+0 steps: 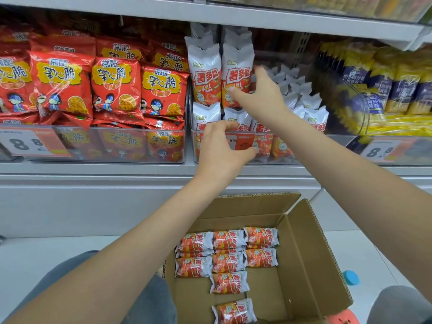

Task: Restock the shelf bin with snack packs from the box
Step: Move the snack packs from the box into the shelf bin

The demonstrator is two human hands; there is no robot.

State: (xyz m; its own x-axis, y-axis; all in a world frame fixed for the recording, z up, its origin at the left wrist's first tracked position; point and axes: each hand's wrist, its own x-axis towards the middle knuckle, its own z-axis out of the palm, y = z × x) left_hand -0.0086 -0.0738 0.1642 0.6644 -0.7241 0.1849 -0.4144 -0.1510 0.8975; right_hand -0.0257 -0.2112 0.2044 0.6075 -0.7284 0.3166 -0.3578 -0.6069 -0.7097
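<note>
Shelf bin: right hand grips upright pack; left hand holds rim.

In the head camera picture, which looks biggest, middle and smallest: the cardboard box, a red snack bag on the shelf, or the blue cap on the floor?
1. cardboard box
2. red snack bag
3. blue cap
The box is also nearest the camera, which makes it look even bigger.

right hand: fingertips hidden behind upright snack pack, grip unclear
left hand: covers bin tag, print unreadable
bin: 3 o'clock side blurred, rear packs indistinct
box: 6 o'clock edge cut off, lowest pack partly clipped
left price label: cut by frame edge
top shelf goods: blurred
</note>
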